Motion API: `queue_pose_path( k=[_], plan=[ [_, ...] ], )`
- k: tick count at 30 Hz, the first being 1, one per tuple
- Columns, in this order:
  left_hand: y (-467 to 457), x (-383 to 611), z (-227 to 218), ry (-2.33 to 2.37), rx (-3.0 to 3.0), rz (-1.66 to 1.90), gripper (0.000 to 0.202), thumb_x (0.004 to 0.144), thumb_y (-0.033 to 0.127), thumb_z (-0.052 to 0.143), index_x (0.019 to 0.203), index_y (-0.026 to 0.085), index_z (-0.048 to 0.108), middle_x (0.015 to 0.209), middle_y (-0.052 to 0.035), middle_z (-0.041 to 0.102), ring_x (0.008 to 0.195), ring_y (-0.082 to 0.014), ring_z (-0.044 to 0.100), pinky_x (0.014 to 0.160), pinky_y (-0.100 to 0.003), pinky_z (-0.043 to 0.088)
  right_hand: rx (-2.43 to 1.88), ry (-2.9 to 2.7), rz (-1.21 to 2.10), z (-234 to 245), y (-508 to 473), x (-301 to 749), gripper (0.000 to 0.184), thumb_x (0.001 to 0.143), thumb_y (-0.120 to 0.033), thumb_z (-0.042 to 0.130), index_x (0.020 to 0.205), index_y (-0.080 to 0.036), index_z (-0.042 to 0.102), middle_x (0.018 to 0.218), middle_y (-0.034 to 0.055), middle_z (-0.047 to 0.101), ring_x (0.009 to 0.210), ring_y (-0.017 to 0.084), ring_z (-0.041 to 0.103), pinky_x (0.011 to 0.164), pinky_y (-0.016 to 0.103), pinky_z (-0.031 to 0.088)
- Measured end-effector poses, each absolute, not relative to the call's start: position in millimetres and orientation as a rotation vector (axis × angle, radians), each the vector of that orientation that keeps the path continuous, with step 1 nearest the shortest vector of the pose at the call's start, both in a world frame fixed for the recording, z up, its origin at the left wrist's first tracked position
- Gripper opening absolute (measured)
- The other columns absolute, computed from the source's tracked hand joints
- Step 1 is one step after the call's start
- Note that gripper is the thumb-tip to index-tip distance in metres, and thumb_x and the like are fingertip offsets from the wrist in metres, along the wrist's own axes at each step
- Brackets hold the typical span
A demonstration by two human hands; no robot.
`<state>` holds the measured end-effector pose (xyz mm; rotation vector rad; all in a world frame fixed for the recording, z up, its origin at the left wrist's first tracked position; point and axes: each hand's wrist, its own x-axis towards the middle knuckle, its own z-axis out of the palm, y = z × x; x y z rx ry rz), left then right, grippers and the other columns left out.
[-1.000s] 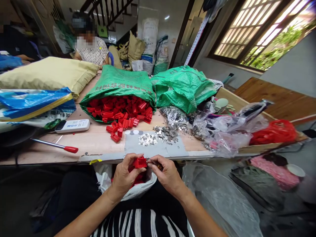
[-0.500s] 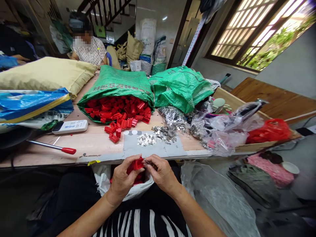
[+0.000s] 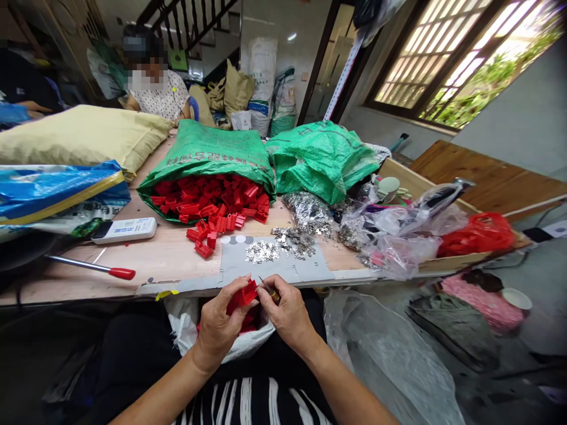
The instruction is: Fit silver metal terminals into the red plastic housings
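Between the thumb and fingers of my left hand [image 3: 221,321] is a red plastic part [image 3: 243,297], held just off the table's front edge. My right hand [image 3: 287,310] grips a thin pointed tool with a brownish handle [image 3: 275,297], perhaps an awl; its dark tip points up and left, close beside the red part. Below both hands, a white sack [image 3: 183,324] with more red parts inside sits at my lap. Small flat silver metal pieces [image 3: 263,252] lie in a pile on a grey sheet [image 3: 234,268] in front of me.
A green sack [image 3: 221,141] spills red parts onto the table. Right of it lie another green sack [image 3: 314,156], a bag of metal pieces [image 3: 310,212] and clear plastic bags [image 3: 394,236]. A red-tipped lever [image 3: 121,273] juts in at left. A person [image 3: 157,88] sits across the table.
My right hand has drawn slightly away from the red part and turned, so the pointed tool and its handle now show. My left hand keeps its hold on the red part.
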<state>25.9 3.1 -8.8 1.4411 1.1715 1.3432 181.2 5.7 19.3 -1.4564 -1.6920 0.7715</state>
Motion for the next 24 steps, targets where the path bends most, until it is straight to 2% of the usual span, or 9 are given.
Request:
queue_pose_path(
  k=[5, 16, 24],
  plan=[
    [3.5, 24.8, -7.4, 1.146, 1.401, 1.365, 0.039, 0.067, 0.017, 0.076, 0.104, 0.030, 0.069, 0.114, -0.0012, 0.070, 0.109, -0.0248, 0.062, 0.105, -0.036, 0.040, -1.534, -1.638, 0.795, 21.9, 7.6, 179.2, 0.013, 0.083, -0.029, 0.053, 0.074, -0.019, 0.054, 0.060, -0.0042, 0.054, 0.053, 0.010, 0.047, 0.053, 0.020, 0.036],
    [3.1, 23.7, -7.1, 1.094, 1.339, 1.306, 0.037, 0.067, 0.015, 0.076, 0.101, 0.030, 0.070, 0.110, -0.0020, 0.071, 0.113, -0.0249, 0.060, 0.108, -0.037, 0.038, -1.605, -1.668, 0.812, 26.9, 5.2, 178.6, 0.015, 0.081, -0.029, 0.055, 0.070, -0.020, 0.052, 0.063, -0.0033, 0.057, 0.057, 0.011, 0.049, 0.056, 0.022, 0.034],
    [1.7, 24.4, -3.4, 1.103, 1.325, 1.327, 0.036, 0.066, 0.013, 0.076, 0.098, 0.028, 0.070, 0.109, -0.0036, 0.071, 0.110, -0.0245, 0.062, 0.105, -0.037, 0.040, -1.312, -1.518, 1.185, 21.3, 14.5, 195.1, 0.018, 0.082, -0.035, 0.057, 0.076, -0.019, 0.051, 0.071, -0.0031, 0.051, 0.066, 0.011, 0.045, 0.063, 0.022, 0.038]
  ],
)
